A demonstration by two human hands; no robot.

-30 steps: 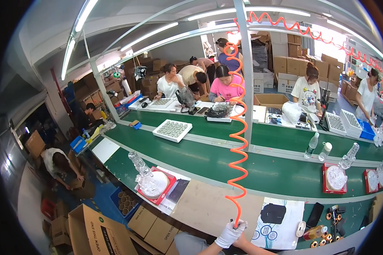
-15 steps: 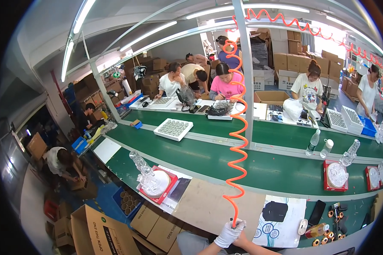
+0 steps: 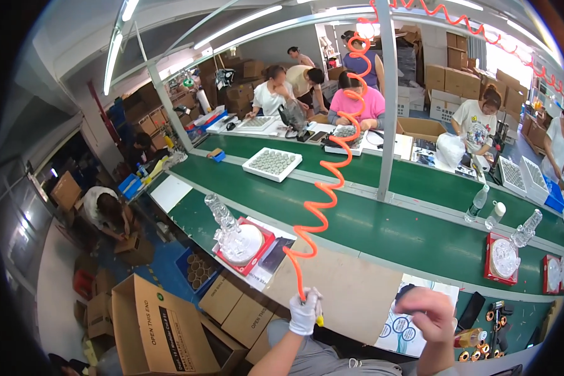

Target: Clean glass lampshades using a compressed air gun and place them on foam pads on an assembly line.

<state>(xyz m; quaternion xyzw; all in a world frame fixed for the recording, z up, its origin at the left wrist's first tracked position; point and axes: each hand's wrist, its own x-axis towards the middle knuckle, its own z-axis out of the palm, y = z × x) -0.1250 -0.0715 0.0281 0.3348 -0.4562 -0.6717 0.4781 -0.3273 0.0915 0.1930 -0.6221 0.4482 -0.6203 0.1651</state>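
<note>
My left hand (image 3: 304, 311), in a white glove, is closed around a tool with a yellow tip at the lower end of an orange coiled hose (image 3: 324, 194). The hose hangs down from the overhead frame. My right hand (image 3: 427, 314) is bare and raised, blurred, its fingers curled over a printed sheet (image 3: 413, 313) on the workbench; whether it holds anything does not show. A brown cardboard mat (image 3: 344, 291) lies on the bench between the two hands.
A green conveyor belt (image 3: 388, 229) runs across, with a white tray of round parts (image 3: 272, 163) on it. Red trays with clear glass pieces (image 3: 244, 243) and clear bottles (image 3: 479, 202) stand about. Several people work at the far side. Cardboard boxes (image 3: 163, 326) stand at lower left.
My right hand has come up into view at lower right. My left hand has stayed on the tool at the end of the hose.
</note>
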